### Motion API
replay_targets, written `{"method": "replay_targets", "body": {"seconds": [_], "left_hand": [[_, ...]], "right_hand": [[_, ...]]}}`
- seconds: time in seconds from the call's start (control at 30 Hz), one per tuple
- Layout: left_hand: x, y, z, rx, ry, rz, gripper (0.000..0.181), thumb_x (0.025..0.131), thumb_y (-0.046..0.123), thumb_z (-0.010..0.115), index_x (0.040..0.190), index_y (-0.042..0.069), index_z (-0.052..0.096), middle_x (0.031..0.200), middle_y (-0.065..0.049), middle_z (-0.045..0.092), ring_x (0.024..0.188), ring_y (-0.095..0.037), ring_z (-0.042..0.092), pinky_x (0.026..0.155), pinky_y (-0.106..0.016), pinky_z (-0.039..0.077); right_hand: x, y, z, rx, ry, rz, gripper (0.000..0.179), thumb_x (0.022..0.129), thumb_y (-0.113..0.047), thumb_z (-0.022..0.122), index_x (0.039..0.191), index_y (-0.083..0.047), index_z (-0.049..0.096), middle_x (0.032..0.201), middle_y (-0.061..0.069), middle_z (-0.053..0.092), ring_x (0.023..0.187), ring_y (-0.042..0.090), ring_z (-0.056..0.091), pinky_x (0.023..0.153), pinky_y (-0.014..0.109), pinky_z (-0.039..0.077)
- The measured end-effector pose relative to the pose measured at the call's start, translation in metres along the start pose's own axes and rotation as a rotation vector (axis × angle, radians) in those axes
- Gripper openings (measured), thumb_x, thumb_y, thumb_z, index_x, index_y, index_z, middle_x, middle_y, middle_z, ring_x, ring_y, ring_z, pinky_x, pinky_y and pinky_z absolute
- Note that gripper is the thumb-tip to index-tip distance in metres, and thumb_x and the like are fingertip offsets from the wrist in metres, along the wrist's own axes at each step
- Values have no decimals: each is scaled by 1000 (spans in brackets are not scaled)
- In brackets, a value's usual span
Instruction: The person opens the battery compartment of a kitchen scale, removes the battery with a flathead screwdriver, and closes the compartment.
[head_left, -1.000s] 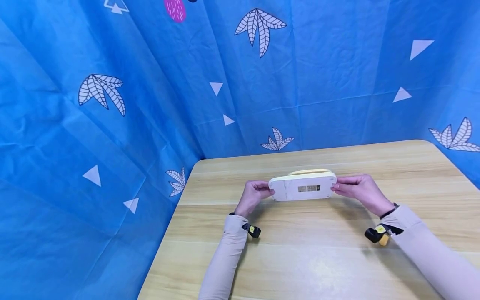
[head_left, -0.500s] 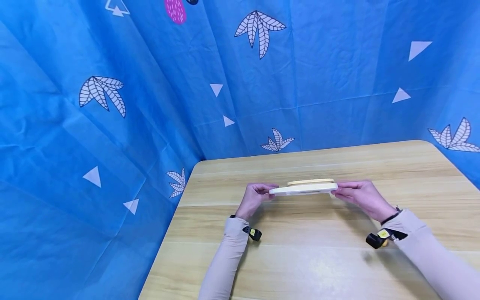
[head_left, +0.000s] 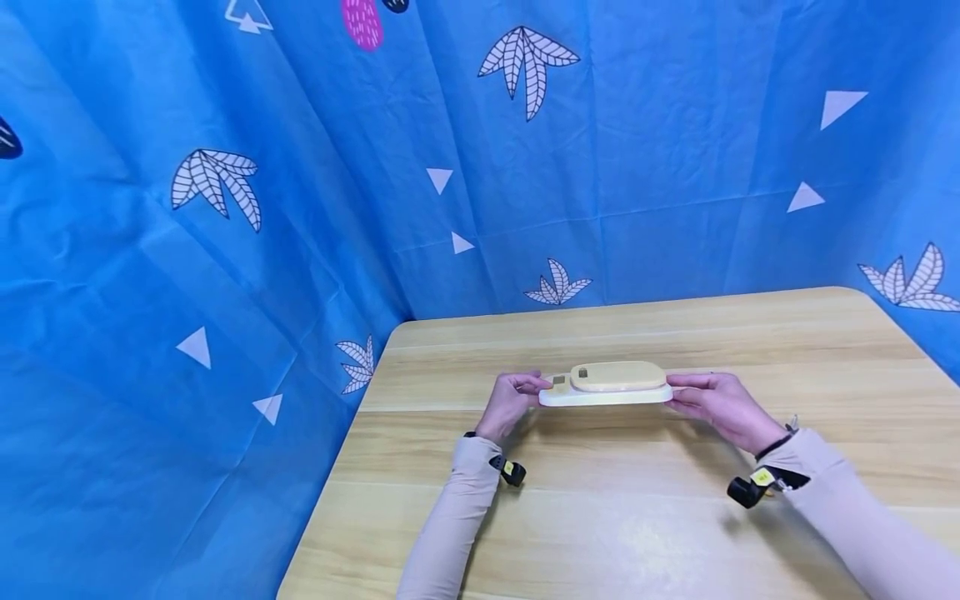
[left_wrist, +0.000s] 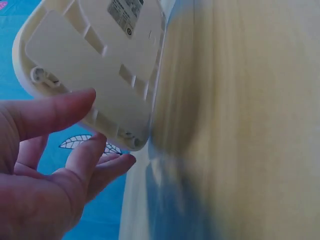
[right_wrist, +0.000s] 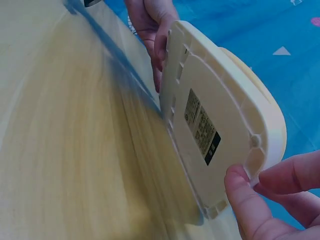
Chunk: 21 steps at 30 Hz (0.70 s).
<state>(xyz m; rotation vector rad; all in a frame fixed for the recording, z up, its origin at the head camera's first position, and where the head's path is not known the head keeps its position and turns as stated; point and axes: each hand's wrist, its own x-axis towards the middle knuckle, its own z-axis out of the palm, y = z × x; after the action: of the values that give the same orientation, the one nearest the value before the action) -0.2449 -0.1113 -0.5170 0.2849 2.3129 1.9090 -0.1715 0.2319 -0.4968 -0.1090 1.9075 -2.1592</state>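
Note:
A flat white device with rounded corners (head_left: 617, 400) is held level, close over the table. On its top sit a raised cream oval part (head_left: 619, 375) with a small dark square and, at the left, another small dark square. My left hand (head_left: 514, 403) pinches the left end, its thumb (left_wrist: 65, 111) against the underside. At the opposite end my right hand (head_left: 722, 408) pinches a corner between thumb and fingers. The ribbed underside (right_wrist: 200, 100) bears a printed label (right_wrist: 201, 126), visible in both wrist views.
A light wood table (head_left: 600, 533) lies under both arms. Blue curtains (head_left: 660, 167) with white leaf and triangle prints stand behind and to the left of it. Each wrist wears a small black camera (head_left: 513, 472).
The device has tilted from showing its labelled underside, through edge-on, to showing its top. Both hands keep their hold and sit slightly lower in the head view.

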Motion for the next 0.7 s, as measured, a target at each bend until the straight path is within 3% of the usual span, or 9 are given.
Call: {"method": "replay_targets", "body": {"seconds": [0.23, 0.43, 0.57, 0.63, 0.7], "left_hand": [[-3, -6, 3, 18, -5, -55, 40, 71, -24, 62, 102, -3, 74, 124, -19, 68, 120, -28, 63, 98, -29, 58], [-4, -9, 6, -101, -59, -117, 53, 73, -23, 55, 122, -4, 64, 134, -19, 63, 128, -31, 58, 98, -28, 58], [-4, -10, 8, -137, -80, -140, 59, 74, -21, 50, 129, -2, 60, 142, -18, 57, 136, -30, 51, 72, -16, 58], [-4, -10, 10, -130, -73, -142, 59, 75, -20, 48, 129, 0, 60, 143, -17, 56, 134, -27, 53, 59, -13, 48], [-3, -10, 11, -133, -71, -151, 59, 76, -20, 47, 130, 1, 60, 143, -17, 56, 121, -20, 60, 52, -12, 40]], "right_hand": [[-2, 11, 0, -21, -18, 5, 59, 95, 0, 57, 140, 22, 26, 121, 14, 69, 98, 7, 71, 98, 29, 56], [-3, 19, 2, -114, -23, 37, 56, 97, -4, 54, 141, 20, 29, 142, 37, 43, 104, 9, 69, 98, 29, 57], [-3, 23, 4, -171, -25, 64, 55, 97, -5, 54, 140, 21, 30, 146, 41, 33, 115, 24, 66, 98, 31, 57], [-4, 24, 6, -191, -28, 72, 56, 96, -4, 54, 140, 21, 31, 146, 41, 32, 119, 29, 64, 99, 31, 56], [-5, 23, 7, -213, -29, 73, 57, 96, -6, 55, 139, 22, 31, 145, 42, 34, 120, 29, 63, 99, 29, 56]]}}
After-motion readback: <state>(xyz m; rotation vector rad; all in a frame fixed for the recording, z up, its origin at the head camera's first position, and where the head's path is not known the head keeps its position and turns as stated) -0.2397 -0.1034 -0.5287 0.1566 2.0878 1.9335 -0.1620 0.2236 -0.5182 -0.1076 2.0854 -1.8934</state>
